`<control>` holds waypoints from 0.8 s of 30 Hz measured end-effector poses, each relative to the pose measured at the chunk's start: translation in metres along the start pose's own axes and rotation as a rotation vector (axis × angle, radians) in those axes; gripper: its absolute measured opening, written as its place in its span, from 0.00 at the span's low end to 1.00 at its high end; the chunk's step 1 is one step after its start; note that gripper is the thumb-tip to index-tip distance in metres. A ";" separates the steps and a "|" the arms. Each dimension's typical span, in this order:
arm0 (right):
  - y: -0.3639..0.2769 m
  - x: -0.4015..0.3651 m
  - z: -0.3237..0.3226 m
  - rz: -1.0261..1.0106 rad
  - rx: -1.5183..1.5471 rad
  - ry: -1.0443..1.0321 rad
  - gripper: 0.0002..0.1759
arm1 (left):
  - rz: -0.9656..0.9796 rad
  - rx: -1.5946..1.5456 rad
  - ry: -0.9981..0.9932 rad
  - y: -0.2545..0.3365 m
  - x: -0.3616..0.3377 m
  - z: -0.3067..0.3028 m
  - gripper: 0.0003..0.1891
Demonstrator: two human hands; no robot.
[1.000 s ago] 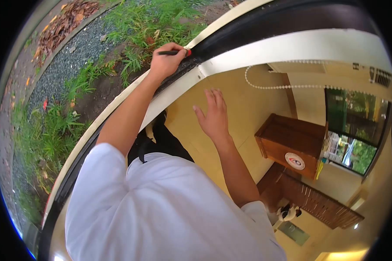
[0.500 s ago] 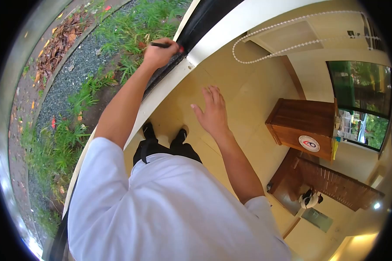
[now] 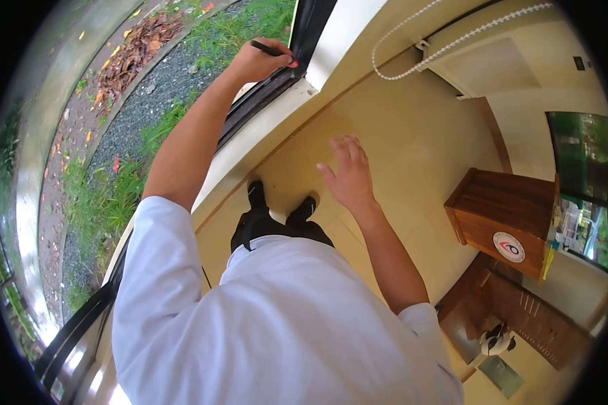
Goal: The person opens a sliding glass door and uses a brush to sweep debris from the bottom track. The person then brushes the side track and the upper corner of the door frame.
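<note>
My left hand (image 3: 255, 62) reaches up to the black window track (image 3: 260, 101) and is closed around a slim black tool (image 3: 266, 48). The tool's red end sits against the track beside the white frame (image 3: 338, 30). My right hand (image 3: 348, 174) hovers with fingers spread over the yellow floor (image 3: 412, 148), holding nothing and touching nothing. My black shoes (image 3: 277, 204) stand close to the white sill (image 3: 250, 152) below the window.
A wooden lectern (image 3: 507, 216) with a round emblem stands at the right, with dark wooden slatted furniture (image 3: 527, 310) below it. A white beaded cord (image 3: 412, 37) hangs near the frame. Outside lie grass and a gravel strip (image 3: 135, 94).
The view has swung, so the window frame now sits higher and more to the left. My left hand stays at the track with the tool tilted more upward. My right hand remains open.
</note>
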State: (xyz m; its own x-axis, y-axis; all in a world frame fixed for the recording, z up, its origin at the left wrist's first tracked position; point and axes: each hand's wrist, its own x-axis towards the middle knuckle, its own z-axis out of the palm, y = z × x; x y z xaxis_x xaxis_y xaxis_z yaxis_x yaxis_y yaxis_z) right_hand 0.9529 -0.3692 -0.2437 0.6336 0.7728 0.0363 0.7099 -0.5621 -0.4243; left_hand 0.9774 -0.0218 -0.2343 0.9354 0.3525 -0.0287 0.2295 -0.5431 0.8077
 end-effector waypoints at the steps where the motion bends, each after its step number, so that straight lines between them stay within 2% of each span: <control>1: 0.002 0.000 0.000 -0.014 0.013 0.002 0.34 | 0.055 0.010 -0.009 0.005 -0.006 -0.002 0.10; 2: 0.002 -0.001 0.001 -0.016 -0.012 0.002 0.34 | 0.107 0.023 -0.020 0.010 -0.012 -0.006 0.10; 4: 0.004 -0.005 0.002 -0.020 -0.011 -0.004 0.34 | 0.021 0.099 -0.044 0.016 -0.037 -0.032 0.10; 6: 0.005 -0.008 -0.001 -0.013 0.020 0.028 0.35 | -0.278 0.085 -0.191 0.014 -0.068 -0.067 0.08; 7: 0.006 -0.010 0.001 -0.008 0.030 0.033 0.35 | -0.278 0.096 -0.195 0.005 -0.082 -0.078 0.08; 9: 0.007 -0.015 0.005 0.034 0.020 0.050 0.34 | -0.170 0.267 -0.447 -0.017 -0.097 -0.088 0.07; 12: 0.005 -0.018 0.015 0.027 0.027 0.056 0.33 | -0.150 0.116 -0.540 -0.033 -0.067 -0.056 0.07; 13: 0.000 -0.018 0.016 0.040 0.029 0.055 0.33 | -0.037 0.215 -0.445 -0.016 -0.055 -0.044 0.07; 14: -0.006 -0.017 0.015 0.062 0.026 0.038 0.33 | -0.034 0.215 -0.460 -0.015 -0.043 -0.039 0.07; 16: -0.015 -0.015 0.018 0.094 0.019 0.026 0.33 | 0.427 -0.014 -0.076 -0.017 -0.016 -0.036 0.06; 17: -0.018 -0.015 0.021 0.098 0.028 0.051 0.33 | 0.437 -0.020 -0.087 -0.011 -0.019 -0.048 0.06; 19: -0.024 -0.015 0.025 0.116 0.029 0.085 0.33 | 0.175 -0.129 -0.312 -0.005 -0.030 -0.081 0.07; 20: -0.029 -0.014 0.026 0.133 0.050 0.072 0.33 | 0.191 -0.133 -0.325 -0.008 -0.027 -0.086 0.07; 22: -0.036 -0.014 0.029 0.158 0.061 0.064 0.33 | 0.140 -0.040 -0.546 -0.014 -0.022 -0.090 0.09; 23: -0.041 -0.012 0.031 0.175 0.037 0.052 0.33 | 0.106 0.045 -0.575 -0.011 -0.015 -0.080 0.10; 24: -0.046 -0.010 0.034 0.193 0.016 0.040 0.33 | 0.124 -0.024 -0.595 -0.028 -0.003 -0.061 0.09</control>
State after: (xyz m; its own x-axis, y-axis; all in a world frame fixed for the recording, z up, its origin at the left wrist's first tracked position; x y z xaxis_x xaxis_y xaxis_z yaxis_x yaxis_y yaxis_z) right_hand 0.9033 -0.3411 -0.2551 0.7696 0.6384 -0.0111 0.5691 -0.6938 -0.4414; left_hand 0.9516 0.0383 -0.2209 0.9462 -0.2022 -0.2525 0.1098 -0.5334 0.8387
